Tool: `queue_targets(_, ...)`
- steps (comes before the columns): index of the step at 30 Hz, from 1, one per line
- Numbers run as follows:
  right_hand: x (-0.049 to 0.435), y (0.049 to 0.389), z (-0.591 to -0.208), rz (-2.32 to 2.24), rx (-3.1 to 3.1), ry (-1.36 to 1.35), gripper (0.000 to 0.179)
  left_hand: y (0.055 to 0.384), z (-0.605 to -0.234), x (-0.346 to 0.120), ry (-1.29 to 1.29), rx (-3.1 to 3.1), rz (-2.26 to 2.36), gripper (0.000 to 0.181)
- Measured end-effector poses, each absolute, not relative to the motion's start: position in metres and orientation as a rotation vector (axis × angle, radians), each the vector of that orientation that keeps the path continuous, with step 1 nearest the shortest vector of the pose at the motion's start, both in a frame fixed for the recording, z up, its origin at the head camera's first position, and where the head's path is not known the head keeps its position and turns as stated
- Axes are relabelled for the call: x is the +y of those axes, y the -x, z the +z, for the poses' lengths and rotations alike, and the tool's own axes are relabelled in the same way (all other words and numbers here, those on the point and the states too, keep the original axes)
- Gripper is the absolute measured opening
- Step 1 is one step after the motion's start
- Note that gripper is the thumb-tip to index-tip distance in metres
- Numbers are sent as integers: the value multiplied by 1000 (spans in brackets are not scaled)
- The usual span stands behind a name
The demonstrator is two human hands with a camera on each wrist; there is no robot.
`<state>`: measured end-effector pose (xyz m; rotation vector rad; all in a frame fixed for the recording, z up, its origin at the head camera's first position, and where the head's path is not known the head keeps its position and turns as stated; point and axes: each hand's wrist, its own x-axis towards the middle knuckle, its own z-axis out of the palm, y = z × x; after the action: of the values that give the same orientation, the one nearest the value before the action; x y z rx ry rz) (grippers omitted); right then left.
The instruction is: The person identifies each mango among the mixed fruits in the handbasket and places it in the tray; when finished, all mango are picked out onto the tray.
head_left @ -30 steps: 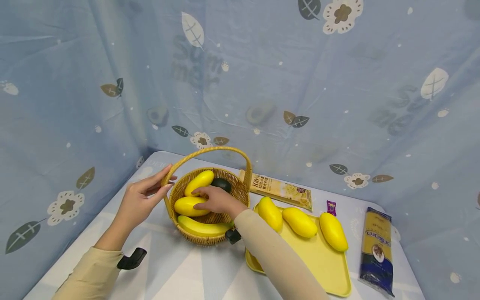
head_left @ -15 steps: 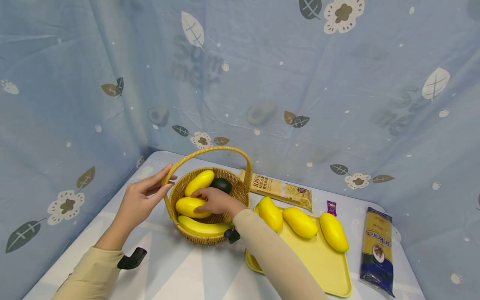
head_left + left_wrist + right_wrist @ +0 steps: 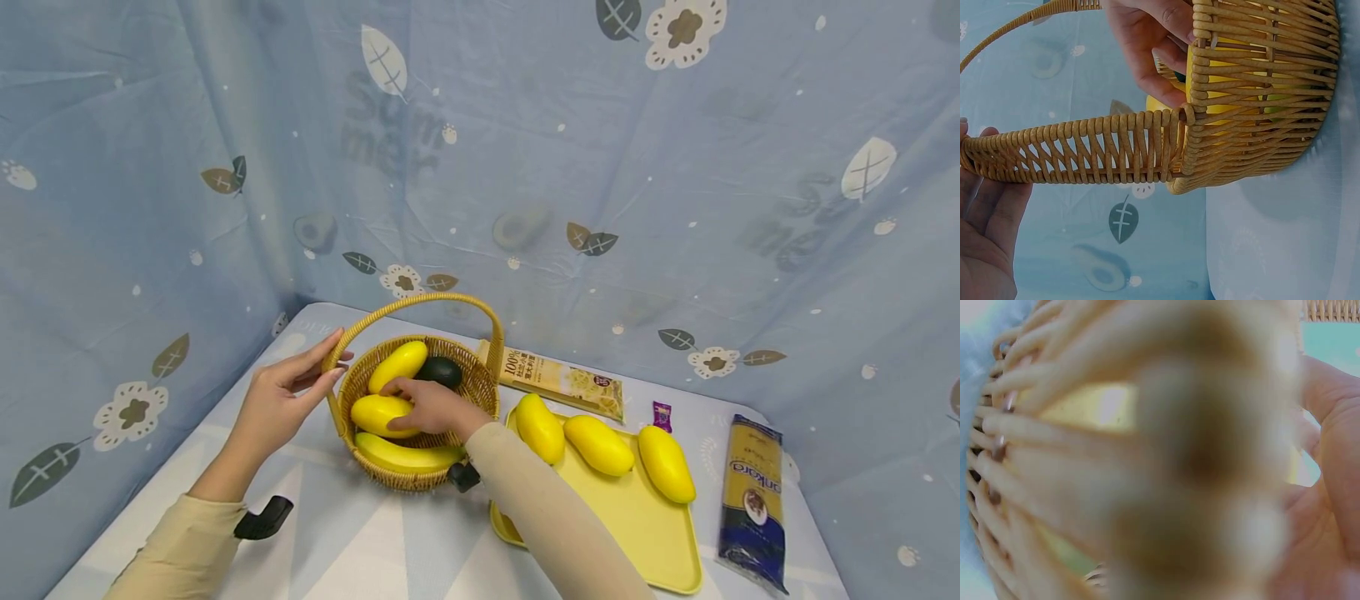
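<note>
A wicker basket (image 3: 417, 482) with a tall arched handle stands on the table's left part. My left hand (image 3: 281, 396) pinches the handle's left side between thumb and fingers; the left wrist view shows the fingers behind the handle (image 3: 1079, 150). Inside the basket, my right hand (image 3: 437, 407) grips a yellow mango (image 3: 375, 413) from its right end. Behind that lies another yellow mango (image 3: 399, 365), beside a dark green avocado (image 3: 441, 372). A banana (image 3: 408, 455) lies along the near side. Blurred wicker covers much of the right wrist view, with the right hand (image 3: 1329, 487) at its edge.
To the right, a yellow tray (image 3: 645, 542) bears several mangoes, one (image 3: 666, 463) across its right rim; the right sleeve hides part of it. Behind are a pasta packet (image 3: 562, 383) and a small purple wrapped sweet (image 3: 662, 416). A blue-and-gold packet (image 3: 753, 500) lies far right.
The right hand and the mango in its grip have shifted very slightly to the right, and more of the avocado shows. The left hand and basket have stayed in place.
</note>
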<state>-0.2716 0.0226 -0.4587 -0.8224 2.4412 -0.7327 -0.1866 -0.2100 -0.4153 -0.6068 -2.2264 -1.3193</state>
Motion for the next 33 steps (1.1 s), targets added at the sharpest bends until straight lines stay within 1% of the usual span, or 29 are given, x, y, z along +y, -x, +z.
queue_targets(9,22,262,-453,-636,2565,899,52,187,-416,-209,607,-2220,-1303,65)
queue_targets(15,32,253,-451,-611,2653,866,52,187,-418,-210,605,-2224,-1304,66)
queue_targets(24,65,241,-442,-672,2765,854,56,187,-419,-210,586,-2230,-1296,67)
queue_targets(33,109,217,-427,-728,2838,781,56,187,-419,-209,554,-2243,-1303,65)
